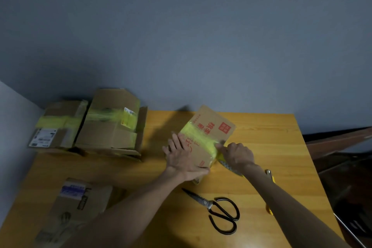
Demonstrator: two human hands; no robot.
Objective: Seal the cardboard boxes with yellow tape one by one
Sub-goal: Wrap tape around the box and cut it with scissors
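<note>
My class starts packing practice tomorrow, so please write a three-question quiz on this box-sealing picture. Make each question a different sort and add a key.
1. True or false: the scissors lie on the table, in neither hand.
2. Which hand lies flat on the box being sealed? A left; B right; C neither.
3. Fill in: ___ rear-left boxes already bear yellow strips.

Key
1. True.
2. A. The left hand presses it, and the right hand grips the tape.
3. Two.
</note>
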